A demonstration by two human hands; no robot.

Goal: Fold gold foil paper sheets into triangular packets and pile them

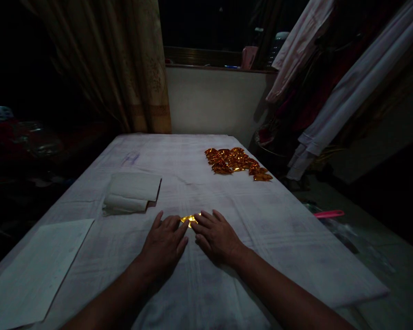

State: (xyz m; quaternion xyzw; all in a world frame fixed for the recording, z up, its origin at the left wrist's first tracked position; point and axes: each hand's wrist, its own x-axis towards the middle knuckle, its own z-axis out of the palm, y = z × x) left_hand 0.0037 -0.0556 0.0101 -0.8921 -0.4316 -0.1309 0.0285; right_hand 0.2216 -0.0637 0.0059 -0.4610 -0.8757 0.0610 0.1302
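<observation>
- Shiny gold foil [189, 220]: clock's centre, on the cloth-covered worktop [278, 220]
- Left hand [167, 236], right hand [218, 233]: fingers at its ends; cannot tell how either grip closes
- Crinkled foil packets [239, 161]: one o'clock
- Folded matte paper [132, 187]: ten o'clock

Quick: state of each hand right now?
Left hand: open, palm down, fingers at the gold foil.
Right hand: open, palm down, fingers at the same foil.

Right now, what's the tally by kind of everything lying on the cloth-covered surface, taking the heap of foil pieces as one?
Foil heap: 1 (pieces overlap too much to count singly)
Yellow foil piece between the left hand and right hand: 1
Folded pale bundle: 1
Flat pale sheet: 1
Total: 4
</observation>
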